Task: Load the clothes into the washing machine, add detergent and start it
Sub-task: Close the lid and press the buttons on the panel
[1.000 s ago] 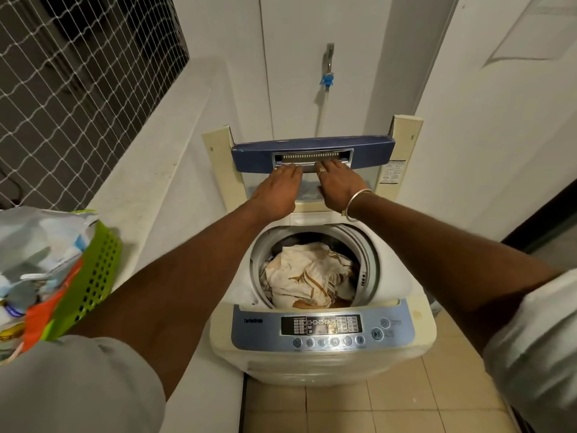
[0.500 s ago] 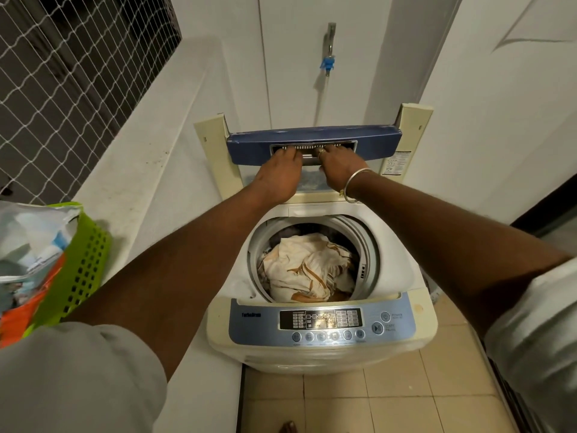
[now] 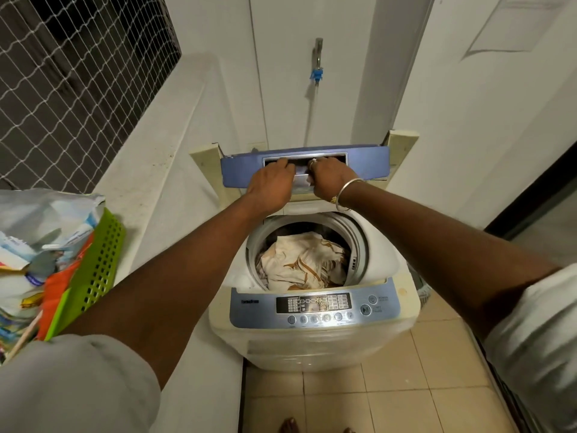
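My left hand and right hand grip the raised lid, fingers curled into its handle slot; clothes lie in the washing machine.

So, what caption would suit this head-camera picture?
Left hand and right hand grip the raised lid; clothes lie in the washer.

Washing machine: glossy plastic, yellowed. Clothes: crumpled cloth. Basket: perforated green plastic. Floor: smooth tile.

Fingers now hooked into lid handle
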`<state>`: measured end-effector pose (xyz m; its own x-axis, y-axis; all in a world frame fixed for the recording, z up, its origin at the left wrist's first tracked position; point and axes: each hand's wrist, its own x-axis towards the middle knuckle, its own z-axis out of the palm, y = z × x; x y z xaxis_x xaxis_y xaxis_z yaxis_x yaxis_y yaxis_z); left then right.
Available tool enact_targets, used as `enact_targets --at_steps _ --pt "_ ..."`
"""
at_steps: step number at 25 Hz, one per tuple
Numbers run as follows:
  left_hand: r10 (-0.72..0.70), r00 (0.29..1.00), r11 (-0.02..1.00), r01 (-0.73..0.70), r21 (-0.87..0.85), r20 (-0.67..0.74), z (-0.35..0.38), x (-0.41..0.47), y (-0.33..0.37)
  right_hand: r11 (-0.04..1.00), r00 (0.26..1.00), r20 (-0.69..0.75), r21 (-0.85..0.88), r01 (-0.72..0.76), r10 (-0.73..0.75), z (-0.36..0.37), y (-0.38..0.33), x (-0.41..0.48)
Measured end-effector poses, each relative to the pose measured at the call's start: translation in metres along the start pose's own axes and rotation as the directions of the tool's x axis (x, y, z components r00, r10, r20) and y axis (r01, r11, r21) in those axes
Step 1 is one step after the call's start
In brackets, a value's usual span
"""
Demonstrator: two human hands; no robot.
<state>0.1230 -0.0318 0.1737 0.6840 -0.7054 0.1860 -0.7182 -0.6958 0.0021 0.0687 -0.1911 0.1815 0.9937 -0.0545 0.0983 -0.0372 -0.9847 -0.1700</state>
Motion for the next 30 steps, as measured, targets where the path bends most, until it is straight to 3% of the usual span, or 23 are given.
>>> enact_targets --at_steps 4,7,10,14,20,30 --pt "0.011 0.994 0.994 0.001 -0.109 0.109 -0.006 -0.017 0.006 1.000 0.996 0.084 0.014 0.023 -0.024 -0.009 -0.008 -0.031" --pt "-0.024 0.971 0.984 0.066 -0.168 0.239 -0.014 -0.031 0.014 0.996 0.976 0.212 0.073 -0.059 0.042 -0.012 -0.013 -0.044" --pt "-0.016 0.931 0.983 0.082 -0.166 0.366 -0.002 -0.048 0.025 0.980 0.916 0.391 0.128 -0.153 0.092 0.000 -0.014 -0.054" --pt "-0.037 0.882 0.970 0.145 -0.196 0.470 0.044 -0.078 0.036 0.980 0.857 0.511 0.127 -0.153 0.068 0.043 -0.016 -0.082" --pt "0.012 0.813 0.970 0.132 -0.205 0.582 0.101 -0.106 0.045 0.984 0.836 0.547 0.121 -0.134 0.046 0.105 -0.009 -0.114" --pt "0.062 0.819 0.958 0.110 -0.263 0.570 0.151 -0.122 0.041 0.991 0.846 0.531 0.091 -0.102 0.038 0.155 0.000 -0.126"
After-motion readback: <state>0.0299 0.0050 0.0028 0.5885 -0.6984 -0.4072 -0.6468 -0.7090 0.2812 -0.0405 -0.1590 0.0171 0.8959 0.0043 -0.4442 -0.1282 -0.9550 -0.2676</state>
